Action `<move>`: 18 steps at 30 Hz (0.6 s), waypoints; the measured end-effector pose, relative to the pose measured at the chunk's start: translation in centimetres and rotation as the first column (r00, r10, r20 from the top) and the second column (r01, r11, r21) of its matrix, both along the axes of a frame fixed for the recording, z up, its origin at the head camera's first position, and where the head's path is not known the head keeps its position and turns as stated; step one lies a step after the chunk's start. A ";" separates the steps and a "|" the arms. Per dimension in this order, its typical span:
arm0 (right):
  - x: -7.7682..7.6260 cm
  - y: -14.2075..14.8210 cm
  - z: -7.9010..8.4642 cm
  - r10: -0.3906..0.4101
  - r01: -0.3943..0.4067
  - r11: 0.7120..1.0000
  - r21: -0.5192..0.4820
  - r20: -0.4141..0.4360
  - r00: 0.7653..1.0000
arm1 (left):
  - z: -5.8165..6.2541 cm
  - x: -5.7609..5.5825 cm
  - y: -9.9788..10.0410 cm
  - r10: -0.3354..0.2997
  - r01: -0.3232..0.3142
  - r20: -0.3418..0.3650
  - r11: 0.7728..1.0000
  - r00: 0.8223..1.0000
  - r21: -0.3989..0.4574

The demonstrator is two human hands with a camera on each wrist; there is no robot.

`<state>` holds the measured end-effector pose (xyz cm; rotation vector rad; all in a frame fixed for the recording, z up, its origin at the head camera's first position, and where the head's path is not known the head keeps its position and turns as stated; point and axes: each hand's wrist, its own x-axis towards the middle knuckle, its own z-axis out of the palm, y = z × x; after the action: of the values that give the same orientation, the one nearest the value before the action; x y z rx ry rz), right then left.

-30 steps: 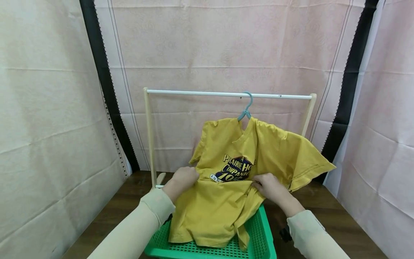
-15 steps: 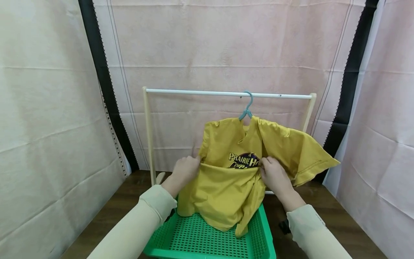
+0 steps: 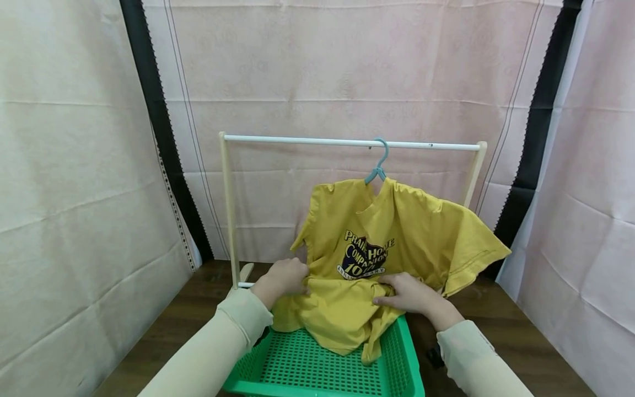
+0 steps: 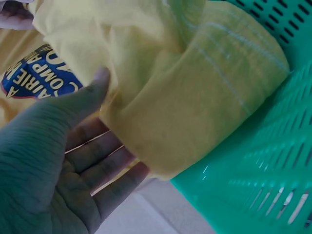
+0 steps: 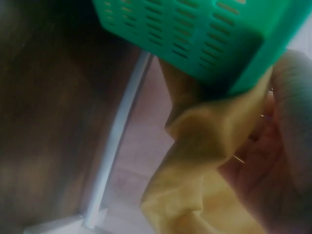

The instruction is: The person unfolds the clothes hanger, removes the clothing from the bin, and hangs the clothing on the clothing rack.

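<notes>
A yellow T-shirt with a dark printed emblem hangs on a light blue hanger, which is hooked over the rack's rail. Its lower part is bunched and droops over the green basket. At the shirt's left edge is my left hand; in the left wrist view its fingers are extended partly behind the cloth, with the thumb in front. My right hand touches the bunched cloth at the right side, fingers loose and thumb apart. In the right wrist view the folded cloth hangs beside that palm.
A white clothes rack stands on the dark wooden table behind the basket. Pale cloth walls with black strips enclose the back and both sides. The shirt's right sleeve flares past the rack's right post.
Both hands first rose with a fold of shirt gripped between them, then came down and loosened. The fold dropped, uncovering the emblem, while the hem stays higher over the basket than before.
</notes>
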<state>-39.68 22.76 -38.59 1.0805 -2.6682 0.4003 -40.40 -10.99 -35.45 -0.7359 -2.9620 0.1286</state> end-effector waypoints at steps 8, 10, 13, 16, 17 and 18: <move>0.0 -0.5 -0.1 -0.003 0.003 1.000 -0.025 -0.003 1.000 | -0.7 0.0 0.5 0.027 -0.031 -0.054 0.997 0.998 -0.077; 0.0 -0.5 -0.3 -0.017 0.017 0.999 -0.035 0.003 1.000 | -0.9 -0.1 0.6 0.032 -0.037 -0.061 0.996 0.998 -0.079; -0.1 -0.6 -0.5 -0.020 0.019 0.998 -0.064 -0.010 1.000 | -1.1 -0.2 0.7 0.048 -0.054 -0.071 0.996 0.996 -0.075; -0.3 -0.7 -0.6 -0.015 0.012 0.996 -0.088 -0.037 0.999 | -1.2 -0.3 0.7 0.072 -0.076 -0.077 0.995 0.994 -0.062; -0.3 -0.7 -0.6 -0.015 0.011 0.995 -0.096 -0.042 0.999 | -1.2 -0.3 0.8 0.080 -0.084 -0.077 0.995 0.994 -0.056; -0.3 -0.8 -0.6 -0.015 0.010 0.995 -0.102 -0.050 0.999 | -1.1 -0.3 0.8 0.086 -0.090 -0.078 0.995 0.993 -0.049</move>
<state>-39.99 22.01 -39.22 1.0302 -2.5788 0.4938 -40.74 -10.20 -36.57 -0.5918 -2.9293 0.2361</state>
